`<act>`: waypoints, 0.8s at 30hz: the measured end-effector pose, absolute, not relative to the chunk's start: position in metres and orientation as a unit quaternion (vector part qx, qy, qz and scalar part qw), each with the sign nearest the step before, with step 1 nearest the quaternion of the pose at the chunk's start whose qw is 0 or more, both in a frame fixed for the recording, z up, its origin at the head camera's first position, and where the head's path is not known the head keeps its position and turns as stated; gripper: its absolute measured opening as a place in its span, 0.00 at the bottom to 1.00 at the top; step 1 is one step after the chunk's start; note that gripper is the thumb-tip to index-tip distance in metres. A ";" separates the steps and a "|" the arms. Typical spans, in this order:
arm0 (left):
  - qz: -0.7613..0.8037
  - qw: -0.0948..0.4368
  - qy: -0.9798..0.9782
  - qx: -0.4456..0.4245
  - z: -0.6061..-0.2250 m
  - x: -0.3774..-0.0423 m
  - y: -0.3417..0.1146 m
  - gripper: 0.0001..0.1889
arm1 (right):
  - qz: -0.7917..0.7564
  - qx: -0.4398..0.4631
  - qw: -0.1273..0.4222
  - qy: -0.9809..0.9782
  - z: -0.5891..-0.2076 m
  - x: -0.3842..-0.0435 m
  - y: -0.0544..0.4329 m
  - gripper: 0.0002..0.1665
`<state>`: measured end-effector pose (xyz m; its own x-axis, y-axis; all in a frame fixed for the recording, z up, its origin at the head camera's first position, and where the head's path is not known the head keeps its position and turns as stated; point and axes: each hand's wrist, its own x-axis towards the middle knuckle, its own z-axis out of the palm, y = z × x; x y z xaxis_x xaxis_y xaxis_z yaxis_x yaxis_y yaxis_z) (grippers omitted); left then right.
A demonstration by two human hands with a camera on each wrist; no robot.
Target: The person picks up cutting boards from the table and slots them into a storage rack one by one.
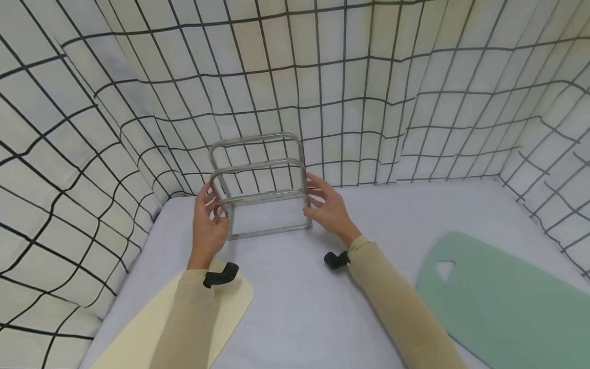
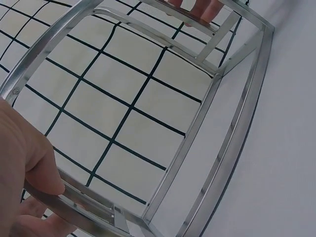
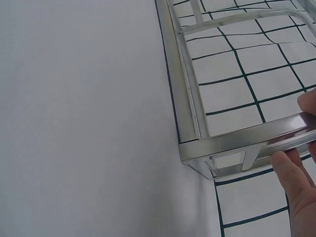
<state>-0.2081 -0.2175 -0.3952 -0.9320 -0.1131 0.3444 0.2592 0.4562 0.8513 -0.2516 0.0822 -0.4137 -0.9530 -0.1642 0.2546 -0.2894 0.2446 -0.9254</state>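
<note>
A silver metal rack (image 1: 258, 166) with three rounded upright loops stands at the back of the white surface, close to the gridded cloth. My left hand (image 1: 208, 228) grips its left side, thumb in front and fingers behind. The right side is held by my right hand (image 1: 329, 205), with the thumb opposite the fingers. In the left wrist view, the left thumb (image 2: 47, 173) presses on a side bar of the frame. The right wrist view shows the rack's lower corner (image 3: 197, 150) and right-hand fingers (image 3: 291, 173) on the side bar. Whether the base bears fully on the surface, I cannot tell.
A cream cutting board (image 1: 235, 302) lies at the front left, partly under the left forearm. On the right lies a green cutting board (image 1: 498, 287) with a handle hole. White cloth with a dark grid (image 1: 350, 82) walls in the back and sides.
</note>
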 end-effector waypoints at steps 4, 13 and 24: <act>-0.522 0.178 -0.833 -0.044 -0.396 -0.209 -0.212 0.47 | 0.588 0.139 0.059 -0.795 -0.413 -0.250 0.088 0.53; -0.520 0.170 -0.836 -0.050 -0.397 -0.212 -0.201 0.47 | 0.590 0.133 0.052 -0.795 -0.412 -0.246 0.102 0.55; -0.529 0.157 -0.830 -0.078 -0.396 -0.215 -0.189 0.47 | 0.585 0.131 0.057 -0.798 -0.413 -0.246 0.119 0.56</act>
